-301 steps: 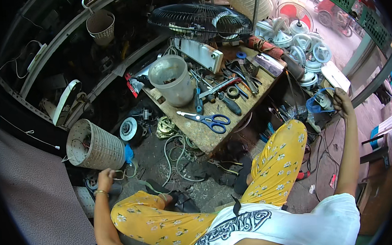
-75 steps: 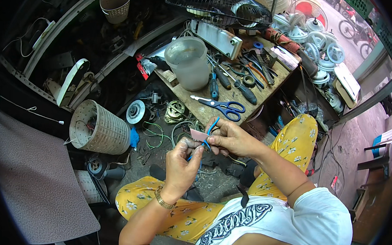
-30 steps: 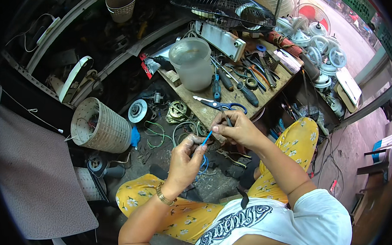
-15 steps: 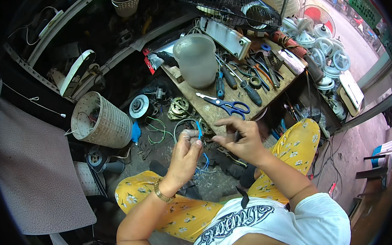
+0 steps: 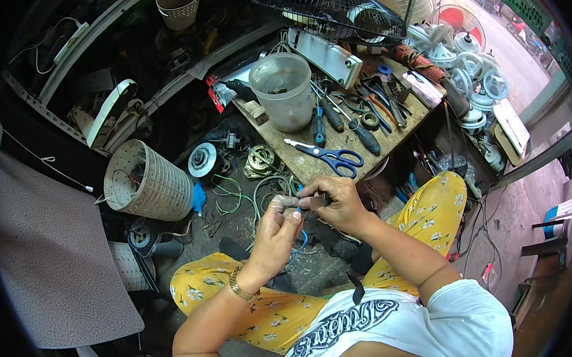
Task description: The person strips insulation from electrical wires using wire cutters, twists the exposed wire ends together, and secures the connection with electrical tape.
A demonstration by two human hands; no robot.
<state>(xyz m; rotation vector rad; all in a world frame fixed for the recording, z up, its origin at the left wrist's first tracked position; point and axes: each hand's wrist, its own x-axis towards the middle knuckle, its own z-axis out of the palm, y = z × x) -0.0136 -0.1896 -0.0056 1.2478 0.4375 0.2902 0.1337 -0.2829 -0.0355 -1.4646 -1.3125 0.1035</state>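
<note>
A person in yellow floral trousers works a thin blue cord between both hands, in front of the surface's near edge and short of the blue-handled scissors. The left hand's grip pinches the cord between thumb and fingers; the right hand's grip clasps a flat grey piece, seemingly a blade, its fingertips meeting the cord. Good handling here would call for a firm left pinch close to the contact point, light and even pressure from the right, and the flat piece's edge angled clear of the left thumb. Both elbows are bent, forearms slanting inward from the near left and near right; the hands nearly touch, thumbs toward the viewer, a gold-toned band on the left wrist. The cord loops down below the fingers.
</note>
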